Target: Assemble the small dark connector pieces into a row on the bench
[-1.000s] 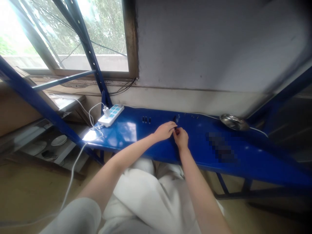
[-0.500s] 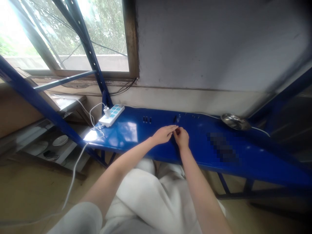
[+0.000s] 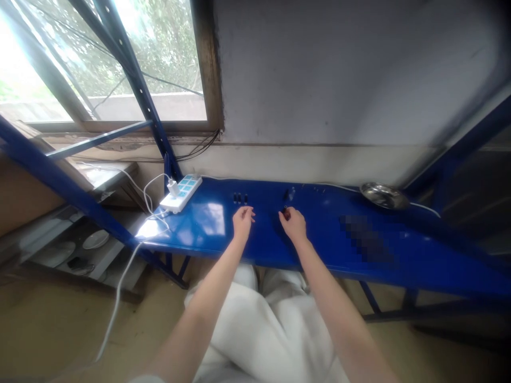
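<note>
A small dark object [image 3: 286, 214] is held, seemingly steadied, in the right hand [image 3: 295, 226] at the blue surface [image 3: 269, 247]; apart, the left hand [image 3: 242, 222], contents unclear, is placed near three dark pieces [image 3: 239, 198] neatly aligned.

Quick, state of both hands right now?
Left hand: curled near three small dark pieces; can't tell if it holds anything.
Right hand: closed on a small dark object.

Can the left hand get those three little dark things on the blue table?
Probably yes: the left hand is right by the three little dark things, and I see nothing between them on the blue table. I can't tell if its grip is empty, though.
</note>
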{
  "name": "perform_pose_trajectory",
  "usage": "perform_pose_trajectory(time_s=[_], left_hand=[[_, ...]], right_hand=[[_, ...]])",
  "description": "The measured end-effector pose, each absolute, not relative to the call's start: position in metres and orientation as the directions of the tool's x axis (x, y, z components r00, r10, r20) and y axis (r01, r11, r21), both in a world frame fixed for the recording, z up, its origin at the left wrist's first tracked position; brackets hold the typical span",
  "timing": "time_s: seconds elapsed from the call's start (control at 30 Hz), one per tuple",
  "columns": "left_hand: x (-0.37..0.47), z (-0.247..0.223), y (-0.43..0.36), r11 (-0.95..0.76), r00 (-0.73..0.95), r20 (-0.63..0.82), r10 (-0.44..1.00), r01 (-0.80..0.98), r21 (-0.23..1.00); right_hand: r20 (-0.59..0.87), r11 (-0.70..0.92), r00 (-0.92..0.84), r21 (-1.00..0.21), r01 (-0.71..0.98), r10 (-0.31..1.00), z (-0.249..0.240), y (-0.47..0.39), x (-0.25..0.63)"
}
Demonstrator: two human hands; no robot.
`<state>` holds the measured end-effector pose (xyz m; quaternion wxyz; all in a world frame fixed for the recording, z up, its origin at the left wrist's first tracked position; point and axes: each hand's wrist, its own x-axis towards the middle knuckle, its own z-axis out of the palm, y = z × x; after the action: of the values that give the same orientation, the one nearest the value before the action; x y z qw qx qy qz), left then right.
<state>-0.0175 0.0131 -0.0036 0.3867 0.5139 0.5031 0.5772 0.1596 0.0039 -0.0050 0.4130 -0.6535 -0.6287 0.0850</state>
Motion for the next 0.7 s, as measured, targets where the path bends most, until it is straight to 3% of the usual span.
perform_pose_trajectory(time_s=[0.23,0.4,0.7], left_hand=[[-0.017,-0.005,0.017,-0.178,-0.265,0.128,0.956,-0.174,0.969],[-0.017,-0.001,0.013,-0.175,-0.232,0.134,0.963,-0.168,0.970],[-0.017,-0.004,0.015,-0.185,-0.217,0.149,0.965,-0.157,0.970]], right_hand=[[0.241,0.126,0.034,-0.615,0.779,0.970,0.010,0.040,0.126],[0.126,0.044,0.041,-0.603,0.797,0.991,0.008,0.073,0.108],[0.087,0.030,0.021,-0.543,0.839,0.996,0.004,0.096,0.090]])
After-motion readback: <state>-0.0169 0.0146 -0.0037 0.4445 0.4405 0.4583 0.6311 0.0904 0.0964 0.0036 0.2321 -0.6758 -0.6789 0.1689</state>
